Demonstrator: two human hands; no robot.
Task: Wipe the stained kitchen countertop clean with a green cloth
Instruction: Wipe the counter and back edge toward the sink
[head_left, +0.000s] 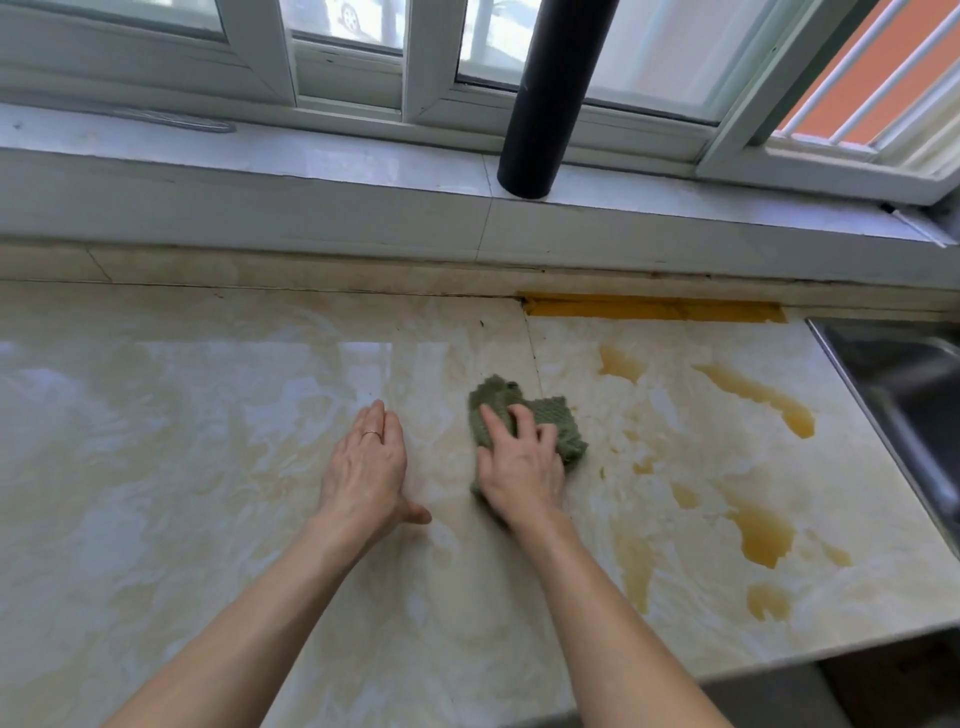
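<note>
Head view: one camera, looking down over both forearms onto a pale marbled surface.
Landmark: the green cloth, bunched up near the middle of the surface, just right of the seam line that runs across the stone.
Right hand: planted on top of the green cloth, palm down, fingers spread and curled into the fabric, pressing it flat to the surface.
Left hand: just left of the green cloth, apart from it, lying flat on the bare stone; fingers pressed together and straight, thumb stuck out toward the cloth, holding nothing.
Ring: a thin band on one finger of the left hand.
Stains: amber puddles and streaks, all to the right of the green cloth, the nearest smear just beside its right edge, the big ones well apart from it.
Sink: a steel basin far right of the green cloth, beyond the stains.
Yellow strip: behind and right of the green cloth, along the back edge of the surface.
Black pipe: straight behind the green cloth, standing on the white window sill.
</note>
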